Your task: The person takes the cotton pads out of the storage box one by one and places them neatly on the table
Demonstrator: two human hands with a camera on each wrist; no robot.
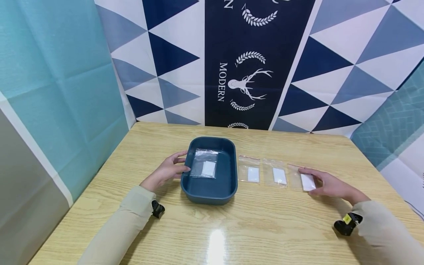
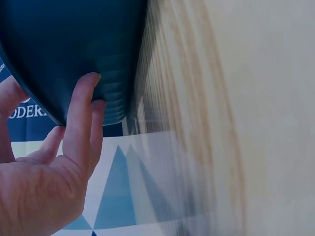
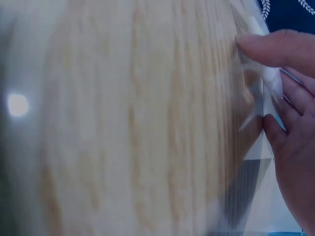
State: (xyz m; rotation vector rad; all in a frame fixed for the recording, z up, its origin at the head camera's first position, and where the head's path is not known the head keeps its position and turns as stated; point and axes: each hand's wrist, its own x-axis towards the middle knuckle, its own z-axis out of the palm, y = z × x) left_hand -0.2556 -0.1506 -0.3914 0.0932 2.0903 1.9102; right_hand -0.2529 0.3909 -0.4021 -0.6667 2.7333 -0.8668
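A dark blue rectangular bin (image 1: 209, 198) stands on the table and holds a clear zip bag (image 1: 198, 162) with a white rectangular piece in it. My left hand (image 1: 168, 171) rests against the bin's left side, fingers fairly straight along the outer wall, thumb at the rim. On the right, my right hand (image 1: 332, 184) pinches the right edge of another zip bag (image 1: 294, 173), by its white rectangular piece (image 1: 308, 182). In the right wrist view, clear plastic (image 3: 268, 81) stands between thumb and fingers. Part of this bag is hidden under the hand.
Two more zip bags with white pieces lie flat in a row between bin and right hand: one (image 1: 244, 171) beside the bin, another (image 1: 269, 173) in the middle. Behind the wooden table (image 1: 265, 228) hangs a patterned cloth (image 1: 179, 92).
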